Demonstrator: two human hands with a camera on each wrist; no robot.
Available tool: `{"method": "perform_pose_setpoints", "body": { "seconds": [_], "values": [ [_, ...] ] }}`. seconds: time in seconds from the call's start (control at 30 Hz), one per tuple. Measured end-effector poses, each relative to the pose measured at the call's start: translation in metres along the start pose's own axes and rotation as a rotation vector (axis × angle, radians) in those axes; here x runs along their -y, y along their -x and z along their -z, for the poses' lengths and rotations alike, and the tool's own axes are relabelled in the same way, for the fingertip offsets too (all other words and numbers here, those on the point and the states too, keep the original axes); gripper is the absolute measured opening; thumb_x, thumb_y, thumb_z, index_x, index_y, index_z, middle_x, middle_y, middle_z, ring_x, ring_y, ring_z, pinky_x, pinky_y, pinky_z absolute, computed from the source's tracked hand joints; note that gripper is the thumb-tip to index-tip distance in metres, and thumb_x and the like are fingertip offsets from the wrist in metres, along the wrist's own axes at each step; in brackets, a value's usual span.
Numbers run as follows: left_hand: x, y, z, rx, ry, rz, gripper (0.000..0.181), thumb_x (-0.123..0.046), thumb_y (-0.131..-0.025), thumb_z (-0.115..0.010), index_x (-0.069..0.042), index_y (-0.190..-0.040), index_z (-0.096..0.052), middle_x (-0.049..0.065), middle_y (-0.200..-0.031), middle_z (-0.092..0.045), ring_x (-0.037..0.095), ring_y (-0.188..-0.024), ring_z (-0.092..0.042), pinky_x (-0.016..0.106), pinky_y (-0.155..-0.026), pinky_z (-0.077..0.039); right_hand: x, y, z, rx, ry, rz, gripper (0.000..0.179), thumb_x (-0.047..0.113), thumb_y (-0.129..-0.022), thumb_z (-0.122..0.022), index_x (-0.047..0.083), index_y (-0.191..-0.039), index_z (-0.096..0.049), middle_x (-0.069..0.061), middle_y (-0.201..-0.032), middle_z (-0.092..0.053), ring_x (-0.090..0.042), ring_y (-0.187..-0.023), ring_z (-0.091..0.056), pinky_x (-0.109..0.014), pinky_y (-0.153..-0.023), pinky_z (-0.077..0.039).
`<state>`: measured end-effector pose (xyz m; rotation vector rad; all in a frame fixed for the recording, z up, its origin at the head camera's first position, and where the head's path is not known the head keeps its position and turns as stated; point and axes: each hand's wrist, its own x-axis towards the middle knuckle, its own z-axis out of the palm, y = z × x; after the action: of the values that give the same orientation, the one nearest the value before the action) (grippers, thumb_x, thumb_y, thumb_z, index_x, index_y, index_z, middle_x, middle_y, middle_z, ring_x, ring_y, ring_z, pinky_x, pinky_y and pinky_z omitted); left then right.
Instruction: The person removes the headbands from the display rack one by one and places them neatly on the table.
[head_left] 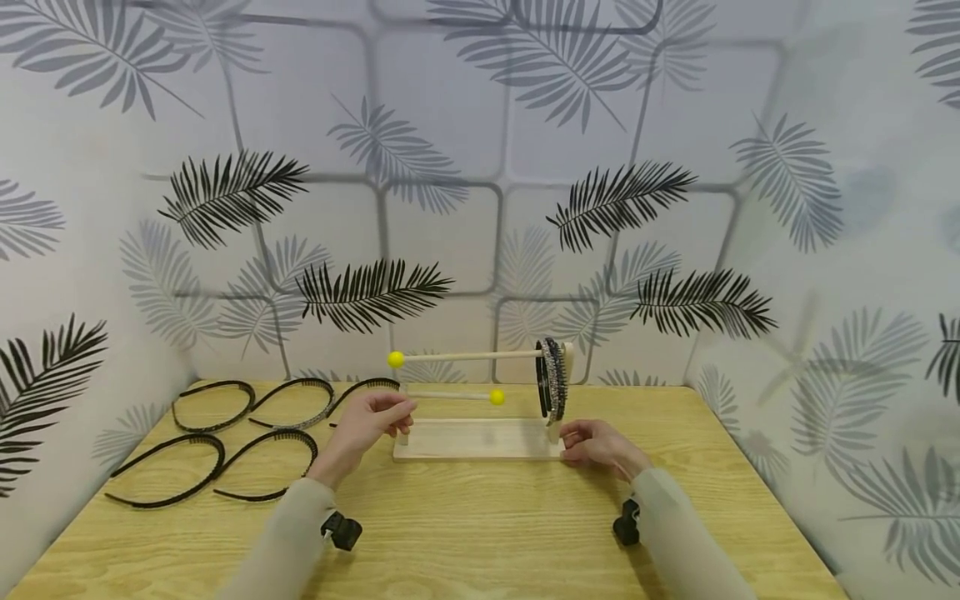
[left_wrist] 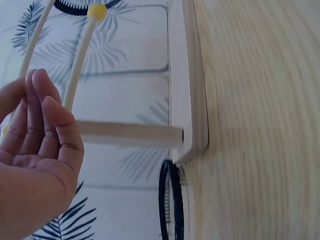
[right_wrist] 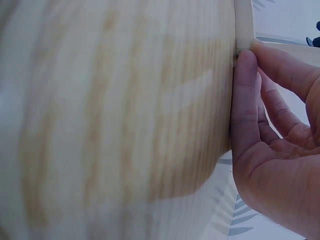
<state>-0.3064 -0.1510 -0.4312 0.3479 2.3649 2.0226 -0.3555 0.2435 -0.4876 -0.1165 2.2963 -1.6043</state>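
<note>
A pale wooden headband stand (head_left: pixel 480 440) rests on the table. Its upper rod carries several black and glittery headbands (head_left: pixel 552 379) beside the right-hand post, and a yellow ball (head_left: pixel 395 359) caps its left end. The lower rod ends in another yellow ball (head_left: pixel 497 397). My left hand (head_left: pixel 372 417) is at the left post (left_wrist: pixel 132 134), fingers loosely bent with tips close together, nothing visible between them; it hides the post's top in the left wrist view. At the base's right end, my right hand (head_left: pixel 597 444) pinches the corner between thumb and fingers (right_wrist: pixel 246 95).
Several loose black headbands (head_left: pixel 217 448) lie in two rows on the left of the wooden table (head_left: pixel 465 533). One more headband (head_left: pixel 369 384) lies behind my left hand. A leaf-patterned wall covering (head_left: pixel 442 242) encloses the table's back and sides.
</note>
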Motion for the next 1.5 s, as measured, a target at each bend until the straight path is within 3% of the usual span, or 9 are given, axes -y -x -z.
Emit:
{"method": "perform_pose_setpoints", "body": {
  "seconds": [0.2, 0.57, 0.83, 1.07, 1.23, 1.4, 1.5],
  "values": [
    [-0.001, -0.004, -0.020, -0.026, 0.038, -0.002, 0.028, -0.024, -0.096, -0.066, 0.000, -0.109, -0.069, 0.001, -0.075, -0.068, 0.013, -0.066, -0.065, 0.028, -0.063, -0.054, -0.001, -0.001, -0.002, 0.004, -0.022, 0.005, 0.037, -0.011, -0.084, -0.067, -0.007, -0.119, -0.056, -0.007, -0.092, -0.058, -0.013, -0.078, -0.060, -0.027, -0.074, -0.058],
    [0.001, -0.014, -0.045, -0.092, 0.132, -0.161, 0.033, -0.022, -0.096, -0.065, 0.008, -0.110, -0.067, -0.001, -0.065, -0.065, 0.010, -0.056, -0.061, 0.022, -0.054, -0.048, 0.000, 0.000, -0.002, 0.001, 0.003, -0.001, 0.038, -0.009, -0.085, -0.067, -0.006, -0.120, -0.056, -0.008, -0.094, -0.057, -0.014, -0.079, -0.060, -0.027, -0.075, -0.058],
    [0.007, -0.020, -0.064, -0.070, 0.135, -0.158, 0.029, -0.022, -0.096, -0.066, 0.005, -0.105, -0.069, 0.000, -0.067, -0.065, 0.010, -0.057, -0.061, 0.021, -0.053, -0.047, 0.002, 0.004, -0.002, 0.004, 0.017, -0.004, 0.039, -0.007, -0.085, -0.068, -0.007, -0.122, -0.056, -0.009, -0.096, -0.058, -0.015, -0.081, -0.059, -0.029, -0.075, -0.058],
    [0.007, -0.024, -0.086, -0.135, 0.178, -0.201, 0.028, -0.021, -0.094, -0.067, 0.006, -0.102, -0.070, 0.002, -0.067, -0.067, 0.011, -0.055, -0.062, 0.023, -0.054, -0.049, 0.003, 0.003, -0.002, -0.006, 0.027, -0.010, 0.038, -0.007, -0.086, -0.068, -0.006, -0.122, -0.056, -0.009, -0.097, -0.058, -0.015, -0.081, -0.058, -0.028, -0.074, -0.057],
    [0.001, -0.020, -0.099, -0.106, 0.228, -0.182, 0.020, -0.017, -0.095, -0.066, 0.001, -0.099, -0.071, 0.011, -0.071, -0.067, 0.013, -0.056, -0.062, 0.022, -0.054, -0.047, 0.003, 0.003, -0.001, 0.001, 0.029, -0.001, 0.037, -0.007, -0.085, -0.068, -0.006, -0.120, -0.057, -0.009, -0.096, -0.059, -0.015, -0.080, -0.059, -0.028, -0.074, -0.057],
    [-0.017, -0.012, -0.111, -0.056, 0.240, -0.168, 0.023, -0.010, -0.097, -0.062, 0.011, -0.104, -0.068, 0.024, -0.081, -0.069, 0.017, -0.063, -0.065, 0.023, -0.055, -0.047, 0.002, 0.004, -0.001, 0.008, 0.025, 0.008, 0.037, -0.008, -0.085, -0.068, -0.006, -0.120, -0.057, -0.007, -0.094, -0.058, -0.015, -0.081, -0.058, -0.027, -0.074, -0.057],
    [-0.019, -0.014, -0.119, -0.042, 0.232, -0.171, 0.023, -0.009, -0.097, -0.062, 0.011, -0.106, -0.068, 0.026, -0.089, -0.070, 0.022, -0.072, -0.068, 0.025, -0.059, -0.050, 0.002, 0.004, 0.000, 0.010, 0.025, 0.004, 0.037, -0.008, -0.085, -0.067, -0.006, -0.120, -0.057, -0.007, -0.094, -0.058, -0.014, -0.081, -0.058, -0.027, -0.074, -0.057]
  ]
}}
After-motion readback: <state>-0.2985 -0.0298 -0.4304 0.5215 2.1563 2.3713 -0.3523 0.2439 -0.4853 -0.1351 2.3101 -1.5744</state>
